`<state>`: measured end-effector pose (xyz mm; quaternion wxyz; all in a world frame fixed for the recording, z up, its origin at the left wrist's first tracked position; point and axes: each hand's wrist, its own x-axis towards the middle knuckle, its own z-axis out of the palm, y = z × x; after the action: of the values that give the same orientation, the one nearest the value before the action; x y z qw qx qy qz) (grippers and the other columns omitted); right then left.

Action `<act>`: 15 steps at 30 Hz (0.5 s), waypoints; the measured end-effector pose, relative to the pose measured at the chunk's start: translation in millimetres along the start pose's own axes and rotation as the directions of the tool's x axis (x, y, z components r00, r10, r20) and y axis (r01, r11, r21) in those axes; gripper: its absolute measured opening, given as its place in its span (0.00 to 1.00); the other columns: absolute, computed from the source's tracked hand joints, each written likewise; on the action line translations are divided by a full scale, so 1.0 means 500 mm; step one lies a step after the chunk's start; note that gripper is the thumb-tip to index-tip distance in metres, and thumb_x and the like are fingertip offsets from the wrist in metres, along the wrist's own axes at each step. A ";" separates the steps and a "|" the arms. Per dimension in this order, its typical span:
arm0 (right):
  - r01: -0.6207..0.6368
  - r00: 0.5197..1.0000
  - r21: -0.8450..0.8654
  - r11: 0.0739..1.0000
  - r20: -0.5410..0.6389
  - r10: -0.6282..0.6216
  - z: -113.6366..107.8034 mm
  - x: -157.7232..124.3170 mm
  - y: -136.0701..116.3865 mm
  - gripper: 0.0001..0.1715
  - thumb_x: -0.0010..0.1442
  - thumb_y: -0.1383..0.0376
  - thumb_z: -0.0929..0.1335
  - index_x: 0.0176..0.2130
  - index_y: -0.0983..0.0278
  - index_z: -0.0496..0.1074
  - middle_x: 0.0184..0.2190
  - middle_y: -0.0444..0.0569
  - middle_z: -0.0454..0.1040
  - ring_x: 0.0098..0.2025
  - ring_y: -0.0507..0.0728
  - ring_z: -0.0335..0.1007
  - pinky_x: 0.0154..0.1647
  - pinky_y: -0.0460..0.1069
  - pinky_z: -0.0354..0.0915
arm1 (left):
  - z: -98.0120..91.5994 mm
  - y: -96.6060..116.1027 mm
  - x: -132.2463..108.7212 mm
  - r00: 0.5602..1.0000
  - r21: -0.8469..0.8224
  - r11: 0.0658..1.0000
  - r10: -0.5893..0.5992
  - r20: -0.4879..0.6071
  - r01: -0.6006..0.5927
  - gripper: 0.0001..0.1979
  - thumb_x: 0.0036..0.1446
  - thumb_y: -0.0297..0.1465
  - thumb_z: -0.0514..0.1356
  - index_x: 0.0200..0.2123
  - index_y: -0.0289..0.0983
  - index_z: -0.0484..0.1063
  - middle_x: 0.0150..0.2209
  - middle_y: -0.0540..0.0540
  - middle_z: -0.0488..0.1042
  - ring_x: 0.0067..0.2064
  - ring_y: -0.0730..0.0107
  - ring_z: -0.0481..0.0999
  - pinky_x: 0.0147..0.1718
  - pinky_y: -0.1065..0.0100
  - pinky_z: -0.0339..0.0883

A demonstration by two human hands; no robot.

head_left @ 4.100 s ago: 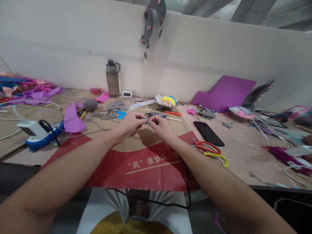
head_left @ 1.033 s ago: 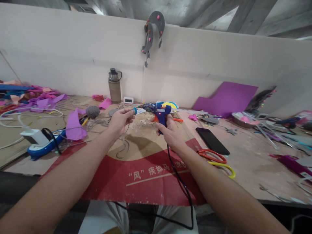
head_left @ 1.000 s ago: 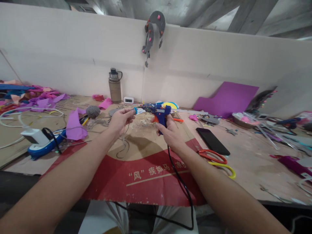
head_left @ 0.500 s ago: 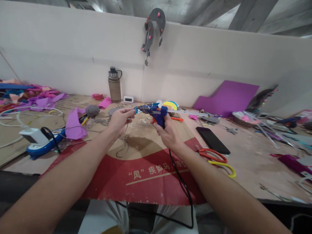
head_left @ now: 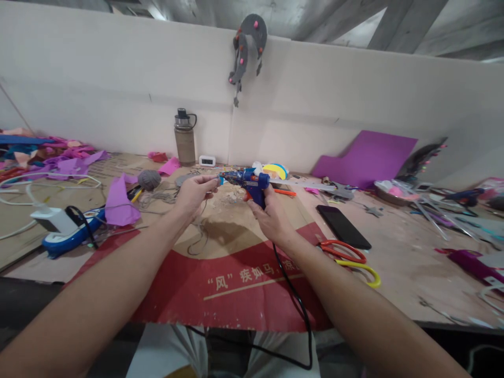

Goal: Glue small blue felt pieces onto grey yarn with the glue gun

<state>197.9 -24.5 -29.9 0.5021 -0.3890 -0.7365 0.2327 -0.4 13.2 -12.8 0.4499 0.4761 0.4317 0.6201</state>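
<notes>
Blue glue gun point(head_left: 256, 195) gripped in right hand point(head_left: 273, 214); left hand point(head_left: 193, 195) pinches blue scrap point(head_left: 221, 180); I'd squeeze sparingly, fingertips clear.

**Tally by kind**

Left hand point(head_left: 195, 194) plus right hand point(head_left: 271, 216): two. Held glue gun point(head_left: 255, 182), one. Held blue piece point(head_left: 221, 181), one. Bottle point(head_left: 185, 142), one. Phone point(head_left: 344, 227), one. Propped purple sheet point(head_left: 372, 160), one. Red scissor loop point(head_left: 331, 243) plus yellow scissor loop point(head_left: 377, 278): two.

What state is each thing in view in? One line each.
Left hand, pinching blue piece
Right hand, gripping glue gun
Glue gun, pointed at blue piece, pale stick protruding
Bottle, upright, capped
Phone, flat, screen dark
Power strip, white adapter plugged in
Red-handled scissors, open or shut unclear
</notes>
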 end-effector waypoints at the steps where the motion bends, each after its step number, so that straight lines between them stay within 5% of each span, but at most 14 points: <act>1: 0.000 1.000 -0.001 1.000 0.000 0.000 0.000 0.000 0.001 0.17 0.60 0.67 0.63 0.50 0.60 0.61 0.39 0.50 0.73 0.36 0.56 0.67 0.33 0.52 0.65 | 0.000 0.000 0.000 1.000 0.003 1.000 0.000 0.001 0.000 0.12 0.38 0.36 0.70 0.26 0.34 0.76 0.25 0.47 0.74 0.26 0.77 0.68 0.24 0.73 0.56; 15: 0.016 1.000 -0.013 1.000 -0.011 -0.017 0.001 0.001 0.011 0.18 0.61 0.65 0.63 0.51 0.59 0.60 0.39 0.51 0.72 0.36 0.57 0.67 0.35 0.54 0.66 | -0.002 0.000 0.001 1.000 -0.005 1.000 -0.016 0.002 0.016 0.10 0.39 0.34 0.70 0.26 0.34 0.77 0.25 0.47 0.73 0.25 0.78 0.67 0.24 0.73 0.57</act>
<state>199.5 -20.6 -33.8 0.5058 -0.3875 -0.7382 0.2216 -1.5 13.8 -13.1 0.4567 0.4721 0.4334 0.6170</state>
